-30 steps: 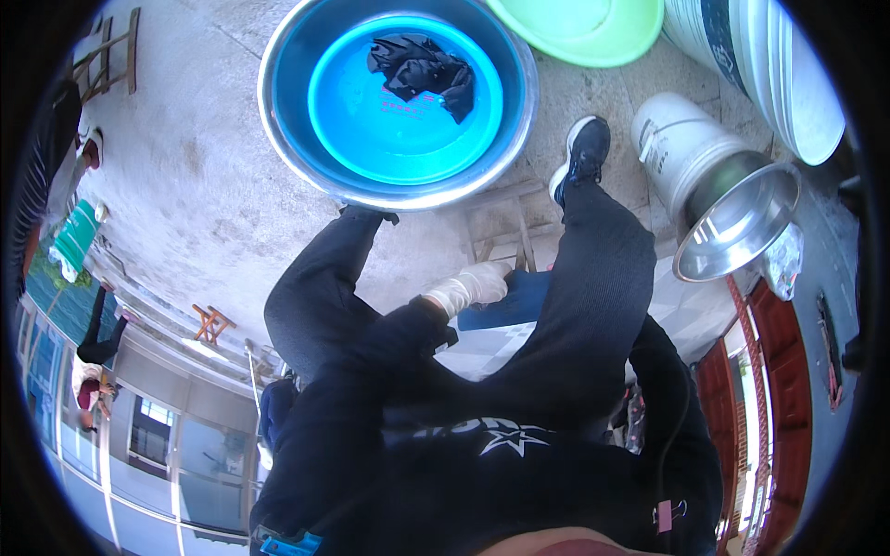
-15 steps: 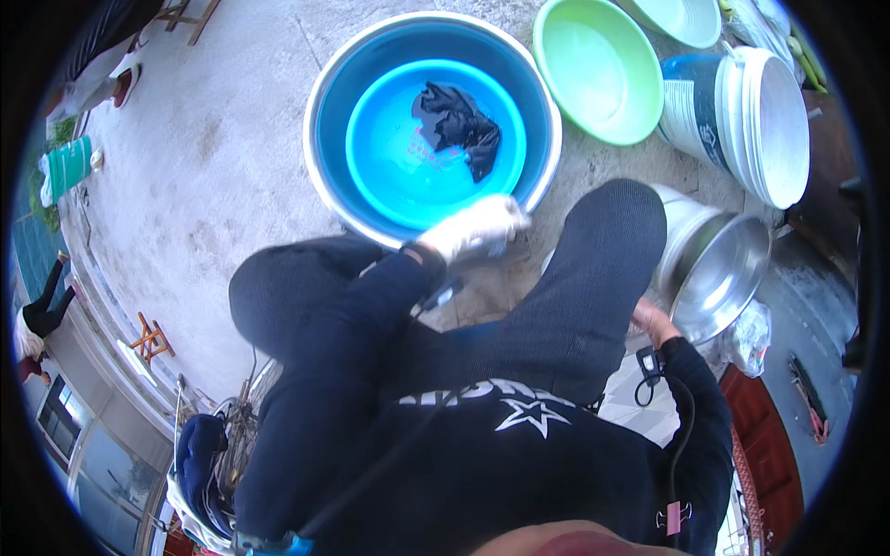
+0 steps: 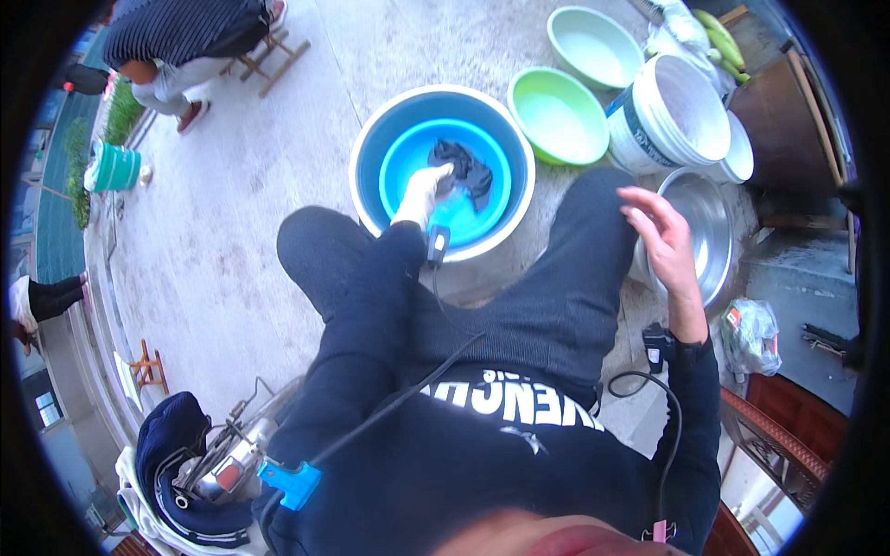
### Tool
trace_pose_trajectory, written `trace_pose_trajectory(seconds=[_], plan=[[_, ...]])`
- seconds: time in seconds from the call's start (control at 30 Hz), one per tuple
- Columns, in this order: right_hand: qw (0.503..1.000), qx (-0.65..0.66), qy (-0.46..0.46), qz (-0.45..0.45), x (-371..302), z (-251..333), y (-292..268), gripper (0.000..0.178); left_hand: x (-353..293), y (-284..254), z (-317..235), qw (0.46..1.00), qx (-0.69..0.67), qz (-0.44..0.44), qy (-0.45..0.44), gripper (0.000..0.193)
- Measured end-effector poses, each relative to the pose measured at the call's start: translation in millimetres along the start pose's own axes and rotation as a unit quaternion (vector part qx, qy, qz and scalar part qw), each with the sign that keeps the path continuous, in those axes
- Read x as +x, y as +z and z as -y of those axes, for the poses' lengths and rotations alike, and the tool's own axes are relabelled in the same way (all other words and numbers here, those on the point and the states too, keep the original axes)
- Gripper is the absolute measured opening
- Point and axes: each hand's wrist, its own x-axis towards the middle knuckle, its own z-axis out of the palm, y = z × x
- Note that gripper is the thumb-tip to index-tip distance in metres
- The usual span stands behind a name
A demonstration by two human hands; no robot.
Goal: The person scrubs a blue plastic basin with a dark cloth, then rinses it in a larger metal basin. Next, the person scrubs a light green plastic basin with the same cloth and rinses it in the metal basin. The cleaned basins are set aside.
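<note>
My left hand (image 3: 422,194), in a white glove, reaches into a light blue basin (image 3: 393,154). Its fingertips touch the near left edge of a wet-looking black cloth (image 3: 468,176); whether they grip it is too small to tell. The blue basin sits inside a larger basin (image 3: 445,93) with a pale rim and a darker blue inner wall. My bare right hand (image 3: 666,243) is raised beside my right knee, fingers apart and holding nothing. Close to it is a shiny metal basin (image 3: 709,243), partly hidden behind the hand.
Green basins (image 3: 559,116) and stacked white buckets (image 3: 672,111) stand at the far right. A plastic bag (image 3: 751,334) lies at right. Another person (image 3: 185,42) sits on a wooden stool (image 3: 269,60) at far left, with a green bucket (image 3: 118,167) nearby.
My left hand has gone from outside the basin's near rim into it, up to the black cloth. My right hand has risen from beside my thigh to my knee. The view has shifted.
</note>
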Motion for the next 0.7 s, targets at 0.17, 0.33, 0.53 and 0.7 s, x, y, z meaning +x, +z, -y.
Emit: trace_pose_trajectory(seconds=[0.17, 0.33, 0.53, 0.7], plan=[[0.967, 0.049, -0.132, 0.214, 75, 70, 75, 0.026, -4, 4, 18, 0.995, -0.031, -0.088, 0.016, 0.015], [0.952, 0.1, 0.042, 0.286, 170, 7, 184, 0.036, -1, -18, 46, 0.994, -0.059, -0.085, -0.019, 0.016], [0.97, -0.031, 0.224, 0.091, 204, -137, 288, 0.028, 0, -68, 66, 0.986, -0.05, -0.131, -0.084, 0.007], [0.944, -0.153, 0.27, 0.11, 198, -225, 316, 0.03, -16, -67, 53, 0.99, 0.107, -0.065, 0.057, 0.01]])
